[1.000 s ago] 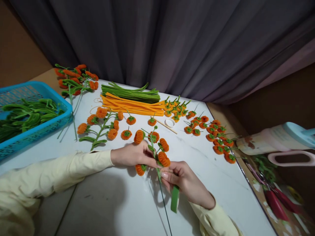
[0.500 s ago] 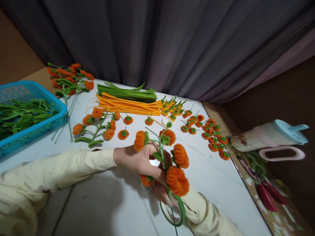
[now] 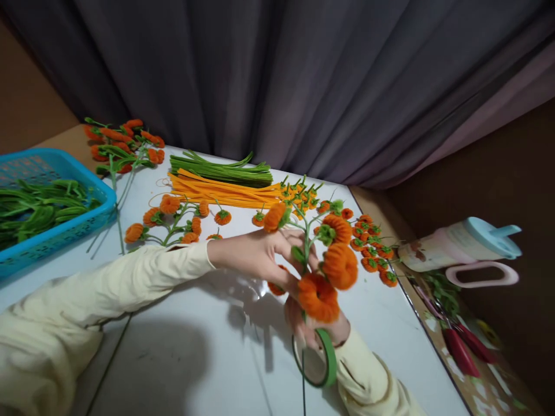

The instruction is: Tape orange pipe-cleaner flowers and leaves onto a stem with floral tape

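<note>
In my left hand is a branch of orange pipe-cleaner pumpkins, its green stem pinched between thumb and fingers. Several ribbed pumpkins and small green leaves stick out from the stem, covering part of both hands. Lower down, my right hand is closed around a roll of green floral tape beside the bottom of the stem; its fingertips are partly hidden. A thin dark wire hangs down past the roll.
Another pumpkin branch lies behind my left forearm. Farther back are green pipe cleaners, orange pipe cleaners and loose little pumpkins. A blue basket of green leaves stands left; a tumbler and red-handled pliers lie right.
Both hands have shifted right with the branch, and its pumpkins have turned and moved right. The tape roll has swung slightly right and up with my right hand. The view has tilted slightly.
</note>
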`<action>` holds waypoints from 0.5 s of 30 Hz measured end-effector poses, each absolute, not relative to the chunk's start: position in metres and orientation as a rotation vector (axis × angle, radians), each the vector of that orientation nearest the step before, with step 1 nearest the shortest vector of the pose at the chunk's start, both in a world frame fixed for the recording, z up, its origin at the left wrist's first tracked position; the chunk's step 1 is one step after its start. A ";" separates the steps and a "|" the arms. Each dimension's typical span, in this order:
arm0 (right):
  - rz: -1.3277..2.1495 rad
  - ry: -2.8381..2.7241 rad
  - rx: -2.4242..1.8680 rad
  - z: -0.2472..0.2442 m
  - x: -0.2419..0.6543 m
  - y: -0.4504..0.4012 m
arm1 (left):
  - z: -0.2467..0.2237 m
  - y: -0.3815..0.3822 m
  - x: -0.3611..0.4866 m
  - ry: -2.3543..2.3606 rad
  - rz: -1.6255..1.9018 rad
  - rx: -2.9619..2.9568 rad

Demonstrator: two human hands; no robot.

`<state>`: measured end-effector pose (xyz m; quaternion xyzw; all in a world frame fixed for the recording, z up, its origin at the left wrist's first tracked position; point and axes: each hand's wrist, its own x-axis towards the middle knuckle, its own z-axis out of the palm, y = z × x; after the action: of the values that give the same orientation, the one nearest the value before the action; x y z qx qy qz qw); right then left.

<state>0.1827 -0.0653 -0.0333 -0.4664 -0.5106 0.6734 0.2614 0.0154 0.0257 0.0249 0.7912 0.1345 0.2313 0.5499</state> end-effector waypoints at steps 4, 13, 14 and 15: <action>1.769 -1.083 -1.130 -0.006 0.192 -0.046 | 0.024 0.037 0.010 0.464 0.700 1.953; 1.025 -1.440 -1.437 0.031 0.184 -0.040 | 0.029 0.027 0.005 0.686 0.618 1.516; 0.999 -1.477 -1.456 0.034 0.181 -0.040 | 0.029 0.026 0.007 0.665 0.625 1.452; 0.972 -1.509 -1.474 0.035 0.178 -0.040 | 0.028 0.026 0.008 0.640 0.623 1.378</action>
<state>0.1781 -0.0398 0.0353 -0.5822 -0.5960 0.3840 0.3979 0.0082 0.0258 0.0278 0.6141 0.2851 0.2775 0.6817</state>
